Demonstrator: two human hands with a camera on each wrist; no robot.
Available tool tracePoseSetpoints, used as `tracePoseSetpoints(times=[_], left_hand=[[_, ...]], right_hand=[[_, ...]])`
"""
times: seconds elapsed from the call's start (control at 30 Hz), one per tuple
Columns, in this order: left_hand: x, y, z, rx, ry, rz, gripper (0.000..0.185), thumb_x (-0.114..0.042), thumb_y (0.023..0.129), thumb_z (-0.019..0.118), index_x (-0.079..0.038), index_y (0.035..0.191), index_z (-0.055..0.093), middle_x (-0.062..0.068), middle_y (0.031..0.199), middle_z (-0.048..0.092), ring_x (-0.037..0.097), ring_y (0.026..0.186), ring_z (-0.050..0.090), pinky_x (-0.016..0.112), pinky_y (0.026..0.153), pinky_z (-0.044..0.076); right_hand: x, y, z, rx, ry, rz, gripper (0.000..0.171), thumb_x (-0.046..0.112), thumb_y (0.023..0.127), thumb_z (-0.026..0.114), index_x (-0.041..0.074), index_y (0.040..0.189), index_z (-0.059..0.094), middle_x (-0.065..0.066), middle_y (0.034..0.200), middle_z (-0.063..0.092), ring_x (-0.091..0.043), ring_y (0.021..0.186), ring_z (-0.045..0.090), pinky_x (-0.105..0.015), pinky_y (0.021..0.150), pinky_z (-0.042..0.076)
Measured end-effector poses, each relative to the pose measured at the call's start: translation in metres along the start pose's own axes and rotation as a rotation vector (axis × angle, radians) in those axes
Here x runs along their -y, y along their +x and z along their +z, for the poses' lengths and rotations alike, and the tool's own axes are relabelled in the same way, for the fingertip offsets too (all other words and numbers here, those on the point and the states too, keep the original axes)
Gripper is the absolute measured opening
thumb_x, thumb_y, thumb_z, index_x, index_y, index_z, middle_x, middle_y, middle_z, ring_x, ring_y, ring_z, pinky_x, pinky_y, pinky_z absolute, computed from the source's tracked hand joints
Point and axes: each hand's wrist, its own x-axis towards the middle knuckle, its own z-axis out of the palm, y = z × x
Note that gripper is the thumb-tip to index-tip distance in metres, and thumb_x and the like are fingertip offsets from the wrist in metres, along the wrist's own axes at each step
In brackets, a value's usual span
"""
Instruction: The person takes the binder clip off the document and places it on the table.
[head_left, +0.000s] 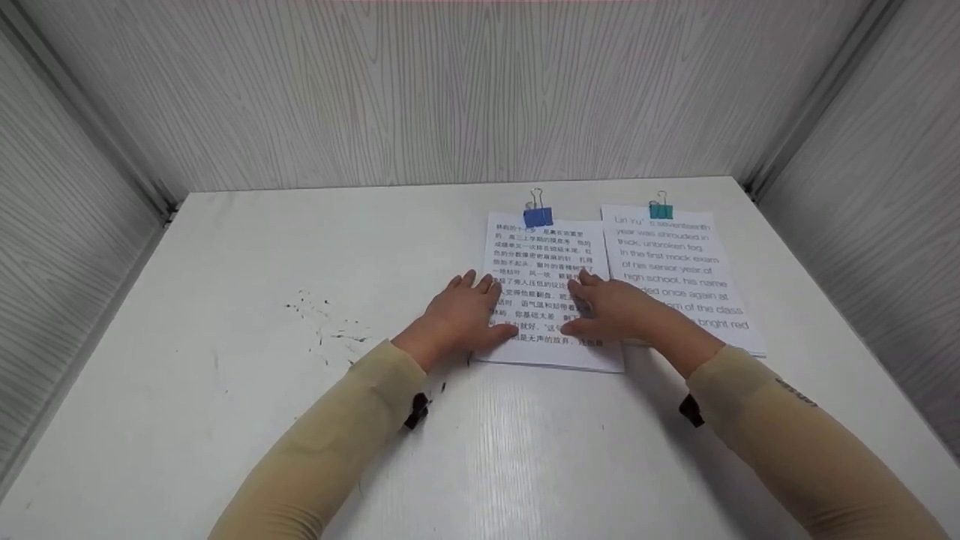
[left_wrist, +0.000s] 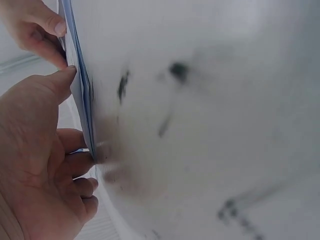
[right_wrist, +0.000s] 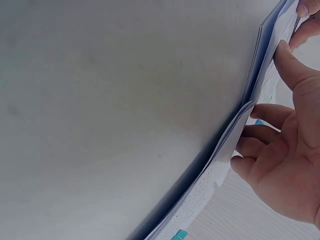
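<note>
A stack of white sheets printed in Chinese (head_left: 544,259) lies on the table, held at its top by a blue binder clip (head_left: 538,217). My left hand (head_left: 463,319) rests on its left edge, thumb lying on the page. From the other side, my right hand (head_left: 619,309) rests on the lower right part, thumb pointing inward. Under that hand's outer side is a second stack, printed in English (head_left: 667,259), with a teal binder clip (head_left: 661,211) at its top. In the right wrist view, the fingertips (right_wrist: 255,132) touch the paper where both stacks meet.
The white table (head_left: 247,247) has dark smudges (head_left: 326,319) left of the papers. Grey wood-grain panels (head_left: 450,90) enclose the back and both sides. The English stack lies tilted against the first, near the right side.
</note>
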Motion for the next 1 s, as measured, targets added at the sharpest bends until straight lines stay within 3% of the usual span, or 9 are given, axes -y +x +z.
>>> tracePoseSetpoints(times=[0.47, 0.7, 1.0], left_hand=[[0.0015, 0.0039, -0.004, 0.032, -0.013, 0.011, 0.091, -0.063, 0.103, 0.055, -0.002, 0.166, 0.03, 0.016, 0.173, 0.026, 0.037, 0.161, 0.018, 0.046, 0.132, 0.014], [0.0016, 0.007, -0.006, 0.007, 0.007, 0.024, 0.091, -0.064, 0.102, 0.056, -0.002, 0.165, 0.034, 0.017, 0.172, 0.03, 0.038, 0.16, 0.022, 0.047, 0.131, 0.017], [0.0011, 0.0048, -0.0033, 0.01, 0.012, 0.019, 0.09, -0.063, 0.102, 0.057, -0.002, 0.165, 0.035, 0.016, 0.171, 0.031, 0.037, 0.16, 0.023, 0.045, 0.131, 0.017]], right_hand=[[-0.0003, 0.0024, -0.0015, 0.018, -0.017, 0.007, 0.094, 0.059, 0.097, 0.071, 0.007, 0.166, 0.032, -0.021, 0.172, 0.02, -0.047, 0.155, 0.026, -0.056, 0.127, 0.026], [0.0003, 0.0022, -0.0049, -0.001, -0.05, -0.012, 0.092, 0.056, 0.098, 0.071, 0.004, 0.165, 0.034, -0.025, 0.17, 0.024, -0.051, 0.152, 0.031, -0.058, 0.125, 0.028], [-0.0003, 0.0018, -0.0007, 0.001, -0.04, -0.008, 0.092, 0.057, 0.097, 0.072, 0.006, 0.165, 0.035, -0.022, 0.171, 0.023, -0.046, 0.155, 0.028, -0.056, 0.126, 0.028]])
